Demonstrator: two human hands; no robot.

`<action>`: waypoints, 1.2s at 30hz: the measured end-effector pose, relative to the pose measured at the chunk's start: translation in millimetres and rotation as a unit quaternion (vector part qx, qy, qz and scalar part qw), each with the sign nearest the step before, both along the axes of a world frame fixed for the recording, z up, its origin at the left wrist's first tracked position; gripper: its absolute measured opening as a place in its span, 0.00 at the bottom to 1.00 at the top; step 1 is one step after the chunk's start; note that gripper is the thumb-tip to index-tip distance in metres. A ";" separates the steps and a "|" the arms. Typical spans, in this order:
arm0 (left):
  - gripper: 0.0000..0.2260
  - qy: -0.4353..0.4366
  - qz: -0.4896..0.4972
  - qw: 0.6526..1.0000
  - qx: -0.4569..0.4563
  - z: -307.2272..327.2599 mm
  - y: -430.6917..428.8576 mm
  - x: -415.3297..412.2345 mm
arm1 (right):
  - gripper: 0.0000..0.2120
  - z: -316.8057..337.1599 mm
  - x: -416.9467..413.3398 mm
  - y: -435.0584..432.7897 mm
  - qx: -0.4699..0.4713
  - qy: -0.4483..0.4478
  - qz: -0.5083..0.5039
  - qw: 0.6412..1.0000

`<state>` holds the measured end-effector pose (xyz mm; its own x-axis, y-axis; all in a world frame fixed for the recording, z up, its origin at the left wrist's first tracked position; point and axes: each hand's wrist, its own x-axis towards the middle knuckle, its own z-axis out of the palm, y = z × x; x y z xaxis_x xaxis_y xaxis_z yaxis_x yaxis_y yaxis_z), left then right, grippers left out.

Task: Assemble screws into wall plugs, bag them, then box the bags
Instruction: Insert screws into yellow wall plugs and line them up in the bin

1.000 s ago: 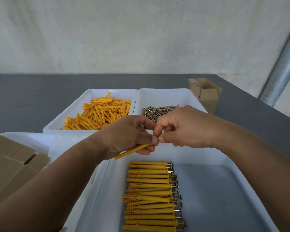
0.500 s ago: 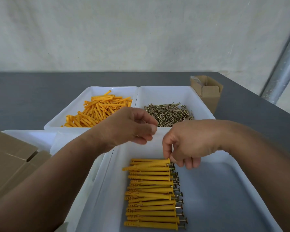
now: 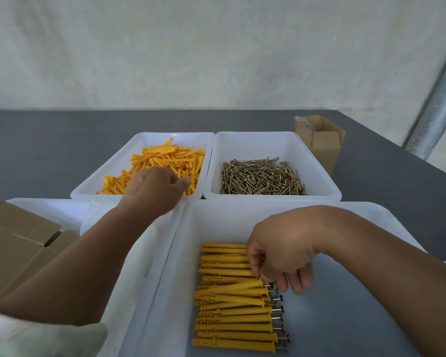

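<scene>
Head camera, looking down on a dark grey bench (image 3: 49, 150).

Two white plastic trays stand side by side at the middle of the bench. The left tray (image 3: 139, 136) holds a loose heap of orange plastic wall plugs (image 3: 170, 158). The right tray (image 3: 268, 134) holds a pile of brass-coloured screws (image 3: 260, 179). This likely keeps both parts within easy reach of either hand.

The left hand (image 3: 155, 186) reaches into the plug tray with its fingers curled over the heap, probably for the next plug. Its fingertips are hidden, so I cannot tell whether it grips one.

A larger white tray (image 3: 216, 222) at the bench's near edge holds a neat row of orange plugs with screws fitted (image 3: 232, 320). All the screw heads point right, ready for counting into bags. The right hand (image 3: 281, 256) hovers over this row with fingers hanging curled and the thumb tip touching a slanted plug. I cannot tell whether it pinches it.

A small open cardboard box (image 3: 325, 150) stands toward the far right corner, and flattened brown cardboard (image 3: 16, 243) lies at the left edge. Judging by this, bagging and boxing are not yet begun.
</scene>
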<state>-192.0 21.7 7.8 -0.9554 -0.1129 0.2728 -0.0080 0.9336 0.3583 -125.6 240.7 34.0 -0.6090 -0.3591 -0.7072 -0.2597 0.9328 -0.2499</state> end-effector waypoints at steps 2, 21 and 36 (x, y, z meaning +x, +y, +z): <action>0.23 -0.028 -0.001 0.999 -0.042 -5.0 -3.6 -3.2 | 0.09 -2.2 0.0 -1.7 0.008 -0.006 0.001 1.000; 0.40 -0.153 -0.036 0.976 -0.152 -12.3 -9.8 -11.0 | 0.32 -21.4 -62.2 51.5 -0.023 0.313 -0.170 0.934; 0.35 -0.136 0.071 0.971 -0.182 -9.2 -12.0 -8.4 | 0.37 -28.2 -78.7 55.5 -0.013 0.265 -0.178 0.947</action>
<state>-200.4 9.8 -1.4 -0.9797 -0.1921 0.0582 -0.1940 0.9806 -0.0287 -204.3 296.2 5.7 -0.9622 -0.0768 -0.2613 -0.0247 0.9801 -0.1970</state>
